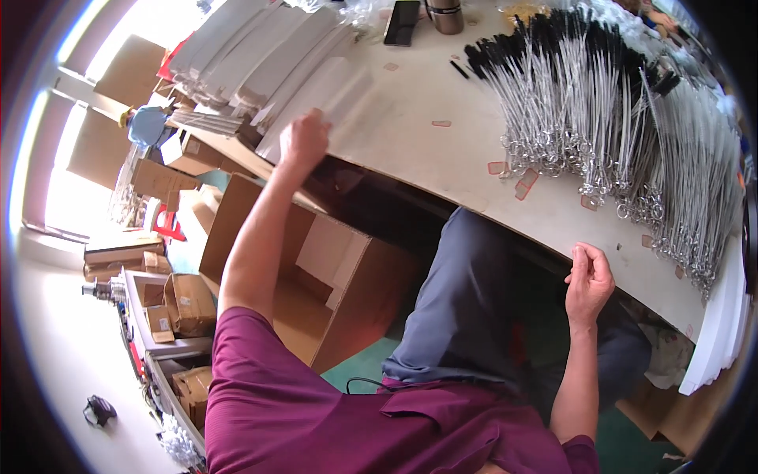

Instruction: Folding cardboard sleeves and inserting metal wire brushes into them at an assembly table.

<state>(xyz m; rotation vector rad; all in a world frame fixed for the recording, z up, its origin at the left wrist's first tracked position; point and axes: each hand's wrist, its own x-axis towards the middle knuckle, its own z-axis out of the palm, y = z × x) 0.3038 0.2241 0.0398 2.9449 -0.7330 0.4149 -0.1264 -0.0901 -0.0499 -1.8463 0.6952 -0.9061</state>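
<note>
My left hand [305, 141] is closed at the table's near left edge, beside a pale, translucent, motion-blurred plastic sleeve [347, 88]. Whether its fingers grip that sleeve is not clear. Just off the near edge, my right hand [591, 280] has thumb and fingers pressed together; anything between them is too small to see. To the right of the table lies a large spread of wire-handled brushes [560, 103] with black bristles at the far end and small loops toward me. More thin wire pieces [695, 182] lie along the right edge.
Stacks of flat white sleeves [260, 55] cover the table's far left. A phone [403, 22] and a metal cup [446, 16] stand at the back. Small red-edged labels [527, 183] dot the tabletop [418, 158]. An open cardboard box [347, 284] sits below the left edge.
</note>
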